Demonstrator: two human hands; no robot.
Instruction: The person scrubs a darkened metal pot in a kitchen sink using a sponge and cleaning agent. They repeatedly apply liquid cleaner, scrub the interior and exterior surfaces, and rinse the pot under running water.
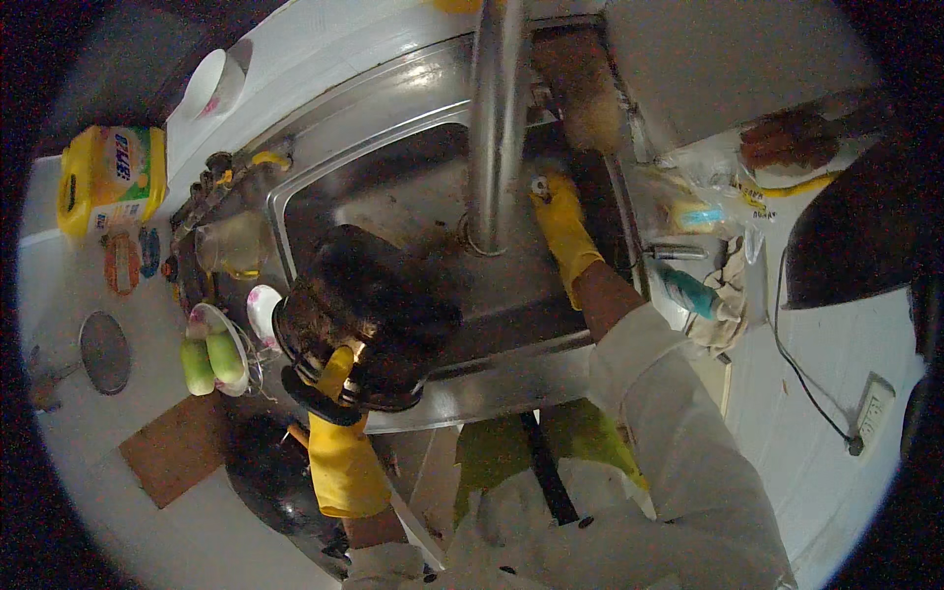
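A dark pot (pixel 369 302) is tilted over the near left rim of the metal sink (pixel 457 369). My left hand (pixel 343 442), in a yellow rubber glove, grips its black handle (pixel 313 402) with the thumb on top. My right hand (pixel 564 221), gloved alike, reaches into the right side of the sink; its fingertips are beside a small round whitish thing (pixel 540 186), and whether it holds that cannot be told. A shiny vertical metal pipe (pixel 498 110) stands in front, hiding part of the basin.
Left of the sink are a plate of green vegetables (pixel 210 361), a clear cup (pixel 228 247) and a yellow jug (pixel 114 181). On the right lie a teal bottle (pixel 689 291), a cloth (pixel 719 324), plastic bags (pixel 686 199) and a power strip (pixel 877 409) with its cord.
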